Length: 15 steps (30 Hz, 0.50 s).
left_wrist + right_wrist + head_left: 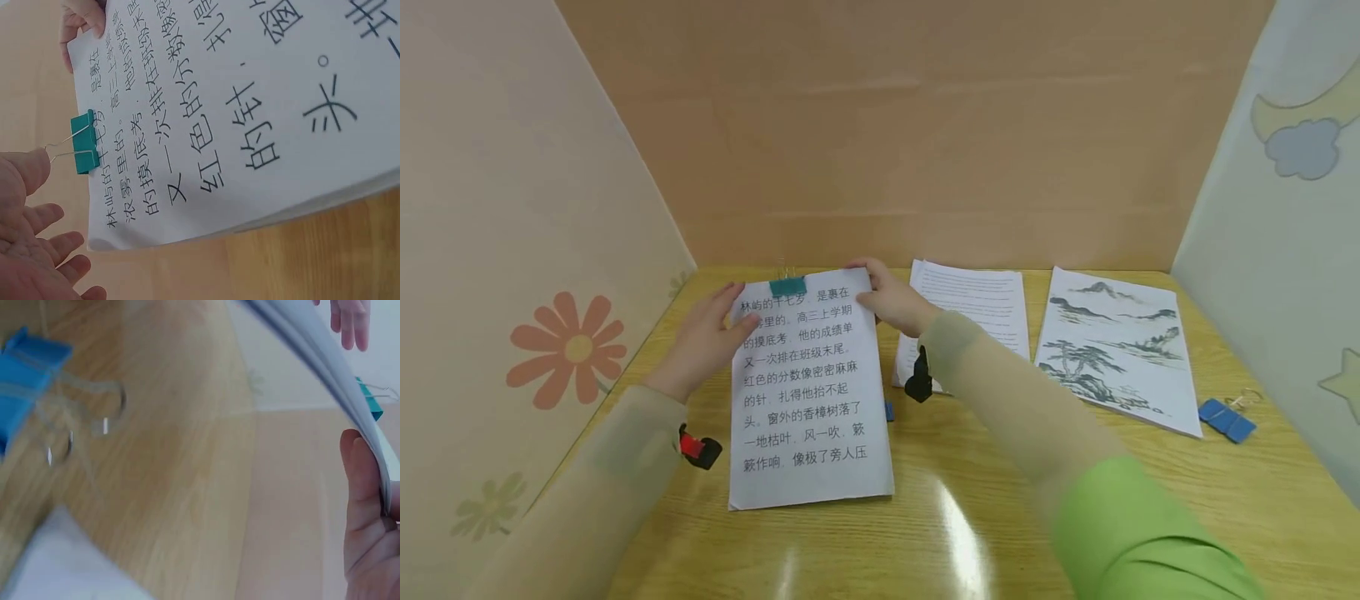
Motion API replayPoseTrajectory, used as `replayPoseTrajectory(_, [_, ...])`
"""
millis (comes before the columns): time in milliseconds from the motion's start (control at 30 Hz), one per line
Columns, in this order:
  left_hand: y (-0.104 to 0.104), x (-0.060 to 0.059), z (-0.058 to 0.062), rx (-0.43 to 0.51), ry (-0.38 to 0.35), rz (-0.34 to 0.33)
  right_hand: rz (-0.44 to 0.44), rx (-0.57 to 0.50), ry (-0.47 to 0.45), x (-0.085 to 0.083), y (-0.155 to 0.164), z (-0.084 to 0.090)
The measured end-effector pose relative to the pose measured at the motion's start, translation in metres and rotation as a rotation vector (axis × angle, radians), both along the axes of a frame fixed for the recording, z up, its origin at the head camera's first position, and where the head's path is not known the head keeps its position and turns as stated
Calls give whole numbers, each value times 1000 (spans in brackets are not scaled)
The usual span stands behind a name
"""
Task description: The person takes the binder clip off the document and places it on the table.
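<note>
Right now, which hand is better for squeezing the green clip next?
Probably the left hand: it looks open and close to the green clip, while the right hand pinches the papers.

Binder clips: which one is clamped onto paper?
The teal clip, on the top edge of the large-print stack. The blue clip right of the landscape picture and the other blue clip, partly behind that stack, lie on the table.

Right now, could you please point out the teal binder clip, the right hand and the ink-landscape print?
Teal binder clip (82,142): left wrist view, on its body.
Right hand (897,301): head view, near the thumb's base.
Ink-landscape print (1118,352): head view, middle of its face.
</note>
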<state>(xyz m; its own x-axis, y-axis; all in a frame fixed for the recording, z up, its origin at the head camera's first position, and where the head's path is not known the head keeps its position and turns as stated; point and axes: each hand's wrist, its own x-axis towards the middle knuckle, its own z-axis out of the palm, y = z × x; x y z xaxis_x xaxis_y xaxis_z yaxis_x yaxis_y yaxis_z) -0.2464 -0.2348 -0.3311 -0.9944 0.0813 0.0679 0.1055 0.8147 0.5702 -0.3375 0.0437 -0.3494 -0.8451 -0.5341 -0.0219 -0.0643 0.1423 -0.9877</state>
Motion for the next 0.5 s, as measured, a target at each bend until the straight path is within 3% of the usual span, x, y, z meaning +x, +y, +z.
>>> replayPoseTrajectory(200, [22,-17,13,-26,36,-41,-63,-63,16,-7,34,4])
replayPoseTrajectory(500, [62,-40,25,-13,59,-96,-117,-53,47,-6,85,10])
